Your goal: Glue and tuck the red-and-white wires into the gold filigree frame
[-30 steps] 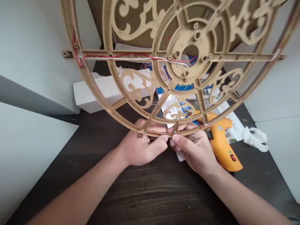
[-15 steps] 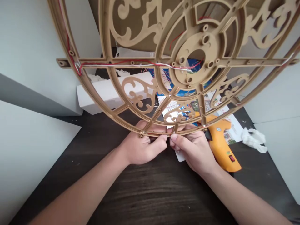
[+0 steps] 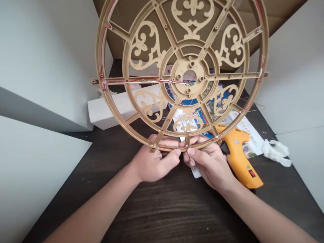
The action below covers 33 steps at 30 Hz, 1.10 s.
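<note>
A round gold-coloured openwork frame (image 3: pixel 174 104) with spokes and scroll ornaments is held up by its lower rim. My left hand (image 3: pixel 157 160) grips that rim left of the bottom spoke, thumb in front and fingers behind. Just to the right, my right hand (image 3: pixel 206 160) pinches the rim, its thumb close to the bottom spoke. Red and white wires (image 3: pixel 144 81) lie along the left rim channel and a horizontal spoke to the hub; wire also shows in the rim near both thumbs. Most of my fingertips are hidden behind the rim.
An orange glue gun (image 3: pixel 240 155) lies right of my right hand, on printed sheets (image 3: pixel 254 135). Further right is a crumpled white tissue (image 3: pixel 277 153). A long white box (image 3: pixel 111 108) stands behind left on the dark table (image 3: pixel 152 216). Light panels (image 3: pixel 296 84) rise on both sides.
The frame's upper part has tilted away from me, so more of the wheel shows. Both hands keep their hold on the lower rim at nearly the same place.
</note>
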### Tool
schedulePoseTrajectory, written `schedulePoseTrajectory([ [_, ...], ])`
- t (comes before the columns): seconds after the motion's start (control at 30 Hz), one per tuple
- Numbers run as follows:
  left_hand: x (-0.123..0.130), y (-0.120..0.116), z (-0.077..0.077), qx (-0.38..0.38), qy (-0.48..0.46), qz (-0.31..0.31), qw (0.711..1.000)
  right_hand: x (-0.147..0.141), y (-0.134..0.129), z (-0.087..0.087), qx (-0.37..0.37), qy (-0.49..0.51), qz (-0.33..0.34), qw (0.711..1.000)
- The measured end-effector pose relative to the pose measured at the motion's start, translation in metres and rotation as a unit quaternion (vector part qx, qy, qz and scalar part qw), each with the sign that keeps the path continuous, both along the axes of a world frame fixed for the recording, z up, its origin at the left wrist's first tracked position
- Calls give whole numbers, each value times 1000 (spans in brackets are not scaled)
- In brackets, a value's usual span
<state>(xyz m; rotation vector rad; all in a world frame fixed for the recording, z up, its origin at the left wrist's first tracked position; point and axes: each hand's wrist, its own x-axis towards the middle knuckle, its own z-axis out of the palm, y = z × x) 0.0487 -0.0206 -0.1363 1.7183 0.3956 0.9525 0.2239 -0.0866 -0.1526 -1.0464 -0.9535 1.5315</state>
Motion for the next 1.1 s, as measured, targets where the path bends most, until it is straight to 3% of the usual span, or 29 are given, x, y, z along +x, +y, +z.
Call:
schedulePoseTrajectory([
  [0.17,-1,0,0,0,6,-10,1000,-2,1,4,5,-2,2,1000],
  [0.57,1,11,-19,3,-38,-45,998,-2,11,-2,-3,-33,-8,999],
  [0.77,-3,1,-6,-14,-6,-7,1000,-4,4,7,3,-20,-2,1000],
  [0.9,-2,-3,4,-28,-7,-27,999,-4,1,14,8,-18,0,1000],
  [1.1,-4,-3,1,-35,18,-30,999,-6,0,19,37,-32,-5,999],
])
